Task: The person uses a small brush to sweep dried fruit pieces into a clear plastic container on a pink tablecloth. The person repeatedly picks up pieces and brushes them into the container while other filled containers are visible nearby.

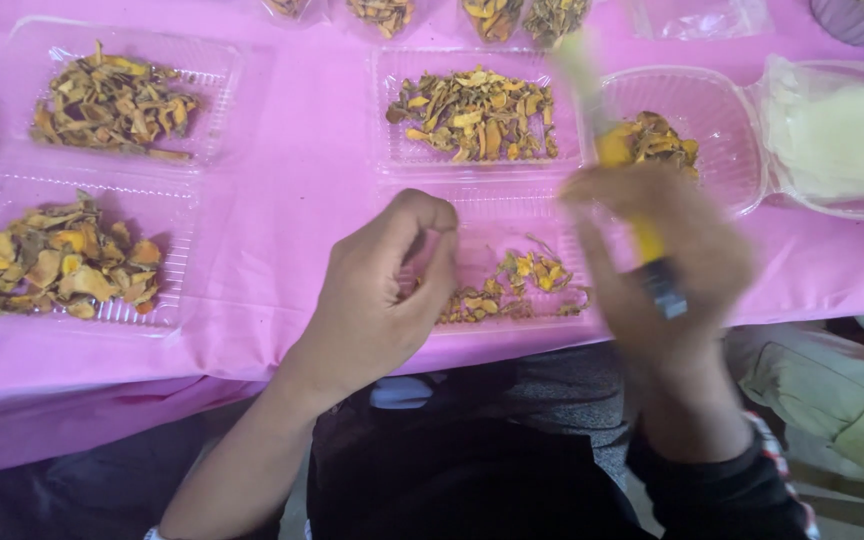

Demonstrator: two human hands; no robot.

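Note:
My left hand [384,290] rests curled at the near left edge of a clear plastic tray [492,215], fingers pinched together; whether it holds a chip I cannot tell. That tray holds a thin scatter of dried yellow-brown chips [512,285]. My right hand [657,265] is blurred with motion at the tray's right side and grips a yellow-handled brush [642,235], its dark ferrule low by my palm and its pale tip up toward the back. Behind the near tray, its hinged half [477,112] is heaped with the same chips.
A pink cloth [292,190] covers the table. At the left lie two more clear trays of chips [112,100] [57,260]. A round clear bowl [722,130] with chips and a lidded container of white material [842,135] stand at the right. Small bags [492,15] line the back edge.

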